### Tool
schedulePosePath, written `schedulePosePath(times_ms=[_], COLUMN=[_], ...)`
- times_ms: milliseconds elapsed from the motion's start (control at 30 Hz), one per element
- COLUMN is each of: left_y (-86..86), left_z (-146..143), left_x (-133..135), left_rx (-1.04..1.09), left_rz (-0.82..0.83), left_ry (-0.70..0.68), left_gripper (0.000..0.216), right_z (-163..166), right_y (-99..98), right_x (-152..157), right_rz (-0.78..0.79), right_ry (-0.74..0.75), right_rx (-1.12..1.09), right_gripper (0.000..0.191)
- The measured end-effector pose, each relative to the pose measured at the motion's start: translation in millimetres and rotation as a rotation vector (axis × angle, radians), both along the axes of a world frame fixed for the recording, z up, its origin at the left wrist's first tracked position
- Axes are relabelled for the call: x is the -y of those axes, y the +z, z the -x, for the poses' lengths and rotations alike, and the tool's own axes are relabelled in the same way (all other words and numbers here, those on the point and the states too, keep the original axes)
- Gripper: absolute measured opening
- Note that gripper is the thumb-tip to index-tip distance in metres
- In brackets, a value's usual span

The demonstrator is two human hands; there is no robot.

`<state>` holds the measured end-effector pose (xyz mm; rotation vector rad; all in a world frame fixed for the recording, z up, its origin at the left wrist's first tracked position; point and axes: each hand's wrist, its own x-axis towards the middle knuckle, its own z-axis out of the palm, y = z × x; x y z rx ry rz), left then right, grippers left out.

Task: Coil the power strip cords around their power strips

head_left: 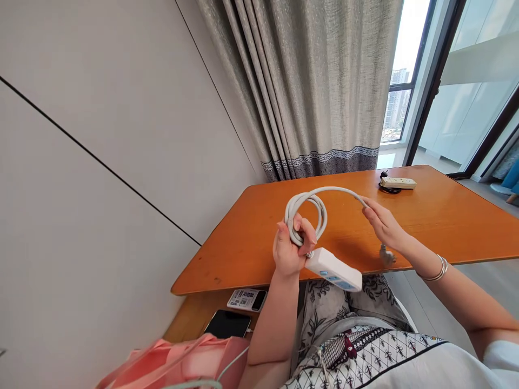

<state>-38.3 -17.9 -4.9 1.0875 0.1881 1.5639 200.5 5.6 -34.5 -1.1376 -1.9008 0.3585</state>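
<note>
My left hand (292,246) is closed around a coil of white power cord (323,213) that stands in loops above the table's near edge. From the coil hangs a white power strip (334,270) with blue sockets, just right of my left wrist and over my lap. My right hand (383,221) pinches the free stretch of cord, which arcs across from the coil. Below the right hand dangles the grey plug (387,254) at the cord's end. Both hands are above the wooden table (243,243).
A second, cream power strip (398,183) with a black cord lies near the table's far right. A phone (228,324) and a white box (246,299) rest on a lower surface at left, beside a pink bag (194,362). Curtains (324,81) hang behind.
</note>
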Motion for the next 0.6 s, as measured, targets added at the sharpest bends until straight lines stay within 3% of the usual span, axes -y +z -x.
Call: schedulePosePath(times_ms=[67,167,300,433,600], left_y=[-1.3,-2.2,-1.9,-3.6,-17.6], left_z=[-2.5,-5.6,-9.3,-16.4,-27.1], left_x=[3.1,3.9,-0.8,-1.2,3.1], left_rx=[-0.040,-0.024,0.018,-0.034,-0.153], left_rz=[-0.024,-0.022,0.086,0.080,-0.057], left_ry=[-0.086,-0.159,-0.119,0.020,0.128], left_gripper=[0.051,0.051,0.050,0.053,0.048], right_z=[-2.1,7.8,35.9,53.5,50.8], right_y=[11.4,20.3,17.6,15.1,21.0], right_x=[-6.5,-8.7,3.8,18.3,24.9], right_rz=[0.001,0.141,0.240,0.140,-0.022], right_ry=[-0.057,-0.083,-0.047,0.063,0.071], right_rx=[0.097,0.353,0.709,0.932,1.067], right_gripper=[0.053,0.050,0.047,0.033,0.037])
